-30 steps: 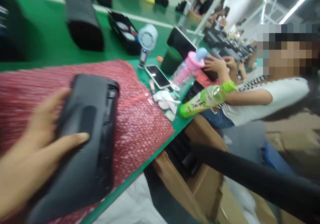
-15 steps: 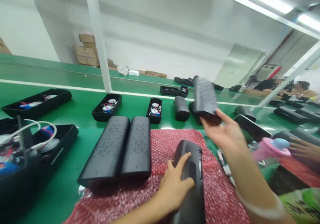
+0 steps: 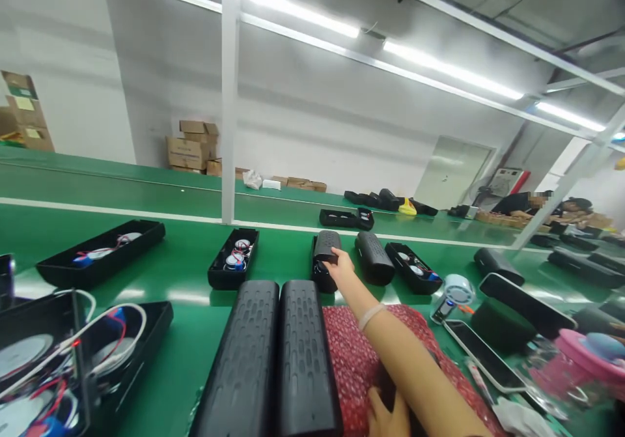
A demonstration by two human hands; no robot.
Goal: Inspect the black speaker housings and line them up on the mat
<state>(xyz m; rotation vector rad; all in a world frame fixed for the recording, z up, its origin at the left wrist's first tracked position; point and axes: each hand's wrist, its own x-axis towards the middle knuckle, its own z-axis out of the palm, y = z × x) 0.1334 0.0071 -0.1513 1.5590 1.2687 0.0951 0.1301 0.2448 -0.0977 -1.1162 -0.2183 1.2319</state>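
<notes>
Right hand: my right hand (image 3: 339, 267) is stretched far across the bench, fingers on a black speaker housing (image 3: 326, 245); I can't tell whether it's a firm grip or just a touch.
Housing: it's on the far side of the bench, its dark lower end hidden behind my hand.
Left hand: my left hand (image 3: 385, 416) is low over red bubble wrap (image 3: 352, 352), mostly out of view; I can't tell what it's doing.
Beside it: another perforated speaker housing (image 3: 374, 258) and a black tray (image 3: 414, 267) of round speaker parts.
Closer: two perforated housings (image 3: 243, 359) lie side by side on the green bench (image 3: 161, 254).
</notes>
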